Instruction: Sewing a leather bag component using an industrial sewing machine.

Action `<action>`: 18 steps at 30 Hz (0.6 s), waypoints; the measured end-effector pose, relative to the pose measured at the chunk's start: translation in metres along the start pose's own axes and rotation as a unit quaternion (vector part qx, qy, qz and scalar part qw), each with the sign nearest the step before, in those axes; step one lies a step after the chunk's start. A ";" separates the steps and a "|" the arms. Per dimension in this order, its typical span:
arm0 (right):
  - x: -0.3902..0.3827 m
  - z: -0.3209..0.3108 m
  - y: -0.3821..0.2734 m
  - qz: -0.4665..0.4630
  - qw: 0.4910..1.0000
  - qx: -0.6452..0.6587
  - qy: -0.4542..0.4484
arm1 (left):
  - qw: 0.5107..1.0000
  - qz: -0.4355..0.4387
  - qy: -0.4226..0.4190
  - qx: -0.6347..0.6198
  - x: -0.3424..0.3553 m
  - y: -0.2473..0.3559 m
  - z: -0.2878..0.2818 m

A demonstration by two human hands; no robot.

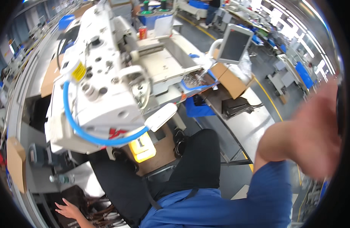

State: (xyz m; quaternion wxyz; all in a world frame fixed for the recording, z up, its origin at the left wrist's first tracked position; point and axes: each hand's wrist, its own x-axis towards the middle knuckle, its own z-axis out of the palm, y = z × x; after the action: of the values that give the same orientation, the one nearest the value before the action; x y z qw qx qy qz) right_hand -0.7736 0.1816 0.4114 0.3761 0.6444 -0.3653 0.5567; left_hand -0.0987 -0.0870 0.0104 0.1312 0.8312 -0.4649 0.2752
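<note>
At the lower left my left hand point(70, 210) is open, its fingers spread over or beside a pile of dark brown, strap-like pieces point(106, 217). Whether it touches them I cannot tell. My right hand point(319, 133) is raised close to the camera at the right rim, smeared by motion, and its fingers cannot be made out. In front of me stands a large white industrial sewing machine point(101, 125) with a blue hose point(70, 121) looping across its front. Neither hand is on the machine. Dark folded pieces point(235, 107) lie on the metal side table point(254, 125).
A screen point(235, 45) on the machine table stands behind an open cardboard box point(231, 81). A blue-rimmed tray point(194, 80) holds small metal parts. Below the machine is a yellow object point(142, 148). A clear bottle point(62, 178) lies at left; a red can point(142, 33) stands farther back.
</note>
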 end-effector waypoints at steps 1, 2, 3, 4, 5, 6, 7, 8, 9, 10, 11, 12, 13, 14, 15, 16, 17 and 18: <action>-0.026 0.002 0.017 0.071 0.997 -0.043 -0.004 | 0.998 0.038 0.003 -0.045 -0.005 0.016 -0.004; -0.056 0.006 0.036 0.168 0.985 0.007 -0.028 | 0.987 0.097 0.029 -0.127 -0.009 0.036 -0.006; -0.090 0.011 0.058 0.225 0.970 0.058 -0.068 | 0.974 0.151 0.011 -0.171 -0.014 0.056 -0.011; -0.129 0.018 0.071 0.335 0.939 0.025 -0.073 | 0.950 0.192 0.000 -0.246 -0.022 0.079 -0.017; -0.167 0.020 0.085 0.425 0.899 -0.036 -0.099 | 0.905 0.221 -0.095 -0.352 -0.031 0.103 -0.024; -0.205 0.024 0.099 0.519 0.842 -0.106 -0.104 | 0.882 0.245 -0.157 -0.372 -0.043 0.128 -0.035; -0.239 0.023 0.108 0.549 0.808 -0.152 -0.150 | 0.849 0.267 -0.224 -0.396 -0.057 0.153 -0.047; -0.268 0.022 0.118 0.575 0.771 -0.194 -0.192 | 0.825 0.291 -0.273 -0.400 -0.070 0.176 -0.060; -0.292 0.020 0.127 0.596 0.746 -0.200 -0.221 | 0.792 0.313 -0.327 -0.409 -0.083 0.199 -0.075; -0.310 0.016 0.139 0.599 0.744 -0.185 -0.229 | 0.784 0.347 -0.344 -0.381 -0.095 0.220 -0.089; -0.324 0.014 0.148 0.632 0.712 -0.200 -0.232 | 0.773 0.375 -0.382 -0.341 -0.103 0.236 -0.102; -0.332 0.011 0.162 0.619 0.726 -0.191 -0.231 | 0.822 0.381 -0.354 -0.233 -0.117 0.246 -0.116; -0.337 0.008 0.178 0.631 0.720 -0.209 -0.200 | 0.828 0.372 -0.359 -0.216 -0.118 0.257 -0.126; -0.341 0.005 0.191 0.643 0.711 -0.233 -0.166 | 0.826 0.382 -0.372 -0.180 -0.119 0.265 -0.134; -0.343 0.003 0.205 0.641 0.713 -0.230 -0.168 | 0.822 0.395 -0.380 -0.154 -0.120 0.270 -0.140; -0.345 0.001 0.217 0.637 0.710 -0.249 -0.170 | 0.821 0.402 -0.376 -0.152 -0.120 0.272 -0.144; -0.347 -0.001 0.228 0.621 0.715 -0.279 -0.161 | 0.820 0.403 -0.380 -0.143 -0.120 0.274 -0.147; -0.351 -0.001 0.237 0.624 0.707 -0.281 -0.177 | 0.824 0.394 -0.380 -0.145 -0.120 0.274 -0.148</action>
State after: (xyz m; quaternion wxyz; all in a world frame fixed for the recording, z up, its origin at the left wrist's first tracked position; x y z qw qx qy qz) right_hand -1.0244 0.0945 0.0820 0.0345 0.2206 -0.8838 0.4113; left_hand -0.4298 -0.0786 0.0514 -0.0561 0.5877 -0.8003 -0.1049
